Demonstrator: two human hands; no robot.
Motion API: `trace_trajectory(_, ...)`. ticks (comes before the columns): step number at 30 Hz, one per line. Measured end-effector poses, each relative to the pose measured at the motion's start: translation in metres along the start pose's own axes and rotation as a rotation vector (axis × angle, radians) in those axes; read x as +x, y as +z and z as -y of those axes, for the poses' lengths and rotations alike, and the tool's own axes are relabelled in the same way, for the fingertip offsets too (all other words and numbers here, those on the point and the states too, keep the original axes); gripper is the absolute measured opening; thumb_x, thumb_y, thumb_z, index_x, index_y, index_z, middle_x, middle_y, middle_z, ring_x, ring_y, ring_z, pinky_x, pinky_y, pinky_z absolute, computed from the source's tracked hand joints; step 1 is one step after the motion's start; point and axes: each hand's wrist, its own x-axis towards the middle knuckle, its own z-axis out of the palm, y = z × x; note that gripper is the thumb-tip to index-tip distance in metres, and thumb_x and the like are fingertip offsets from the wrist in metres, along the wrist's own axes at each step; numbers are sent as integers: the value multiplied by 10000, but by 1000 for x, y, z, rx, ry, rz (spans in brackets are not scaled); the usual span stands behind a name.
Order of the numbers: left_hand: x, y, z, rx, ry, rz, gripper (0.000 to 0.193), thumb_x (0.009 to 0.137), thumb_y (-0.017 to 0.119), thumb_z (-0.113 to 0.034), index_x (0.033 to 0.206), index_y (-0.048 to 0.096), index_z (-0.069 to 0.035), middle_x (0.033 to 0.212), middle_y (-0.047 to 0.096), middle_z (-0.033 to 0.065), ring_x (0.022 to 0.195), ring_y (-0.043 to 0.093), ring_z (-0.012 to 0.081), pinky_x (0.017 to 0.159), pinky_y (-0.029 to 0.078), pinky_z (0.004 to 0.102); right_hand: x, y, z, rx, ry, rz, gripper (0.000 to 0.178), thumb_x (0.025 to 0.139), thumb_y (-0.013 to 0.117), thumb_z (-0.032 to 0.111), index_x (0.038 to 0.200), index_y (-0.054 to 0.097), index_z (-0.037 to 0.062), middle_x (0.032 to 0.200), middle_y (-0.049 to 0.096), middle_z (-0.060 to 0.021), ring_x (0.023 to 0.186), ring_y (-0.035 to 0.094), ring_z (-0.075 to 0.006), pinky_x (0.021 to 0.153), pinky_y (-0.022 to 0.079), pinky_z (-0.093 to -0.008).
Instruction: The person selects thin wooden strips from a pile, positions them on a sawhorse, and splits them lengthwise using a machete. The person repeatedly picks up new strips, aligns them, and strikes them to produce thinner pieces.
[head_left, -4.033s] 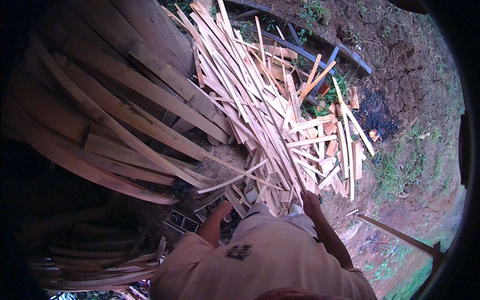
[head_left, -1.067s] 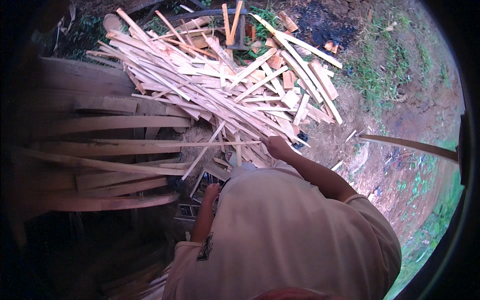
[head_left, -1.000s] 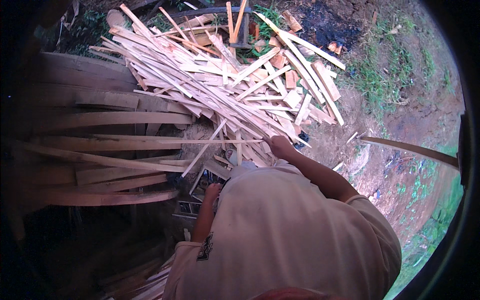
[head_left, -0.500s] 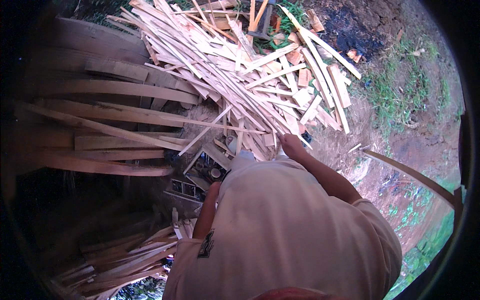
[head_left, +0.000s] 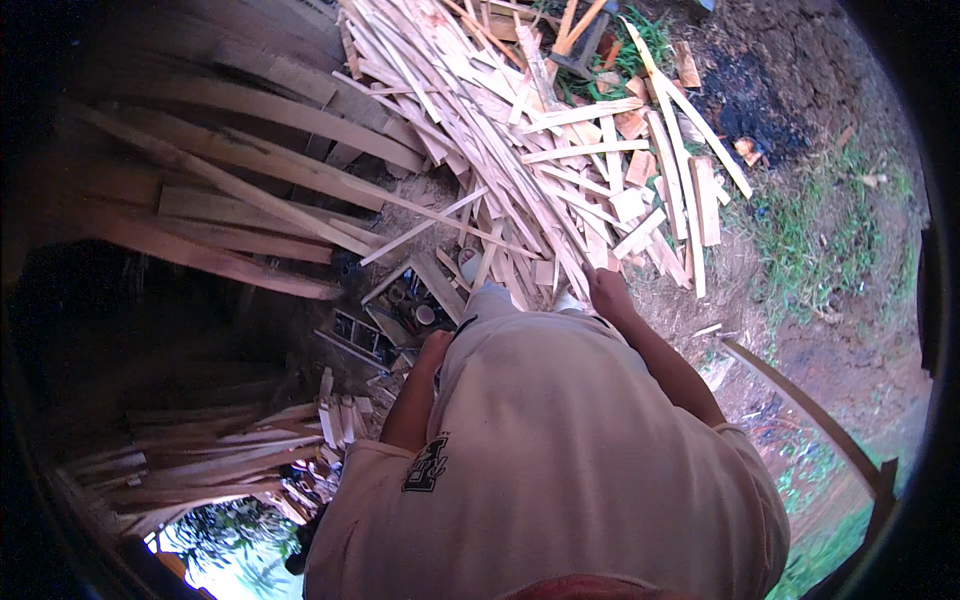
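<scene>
My right hand (head_left: 608, 292) is low in front of my right side, at the near edge of a heap of pale wooden strips (head_left: 500, 190). Its fingers are curled closed, and the near end of a long thin wooden strip (head_left: 562, 236) runs into them. Close against my left side hangs my left hand (head_left: 434, 347), partly covered by my shirt, its fingers hidden. Beside it on the ground is a wooden frame or open box (head_left: 437, 284) with a small round container (head_left: 425, 314) and dark items inside.
Thick planks (head_left: 270, 180) jut out from a dark stack on the left. More cut boards (head_left: 220, 460) lie behind at lower left. A long curved board (head_left: 800, 402) slants across the right. Grass (head_left: 815, 225) and a blackened patch (head_left: 750, 105) mark the ground at far right.
The whole view has swung, shifting the heap to the right and slightly down. My right hand stays by the heap's near edge. The light strip end that stuck out past it no longer shows.
</scene>
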Motion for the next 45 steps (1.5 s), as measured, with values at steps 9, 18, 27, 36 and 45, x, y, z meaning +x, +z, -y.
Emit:
trace_trajectory(9,28,35,97,-134,-72,-14,461,943,635,-396,1057,679,49,962,719,173,868,666,231,790,516,385,-3,5,-17,196,233,64,688,1050,384,530,784,621,-58,754,622,-288,744,609,-447,693,453,-502)
trace_trajectory(18,17,42,78,-249,-58,54,483,935,636,-395,1043,669,74,934,710,176,859,662,220,758,512,381,13,22,-52,134,178,9,708,1054,378,522,737,605,-69,664,586,-292,655,592,-467,645,440,-537)
trace_trajectory(27,81,69,143,-251,-56,45,532,911,632,-446,1034,681,69,1012,704,266,967,685,385,833,510,454,-3,-3,-36,71,234,94,684,1059,371,473,767,640,-84,745,622,-325,776,622,-519,729,466,-573)
trace_trajectory(36,47,44,67,296,127,21,455,879,637,-411,992,721,22,983,718,259,951,706,374,823,526,440,-13,-3,-44,111,177,-15,667,1062,379,506,792,580,-70,728,583,-308,717,593,-480,656,425,-527)
trace_trajectory(45,15,34,19,114,-78,99,434,876,599,-376,983,726,25,962,714,273,955,710,370,824,519,459,-11,6,-52,93,206,-36,714,1058,363,535,765,565,-84,689,570,-294,663,572,-444,651,413,-521)
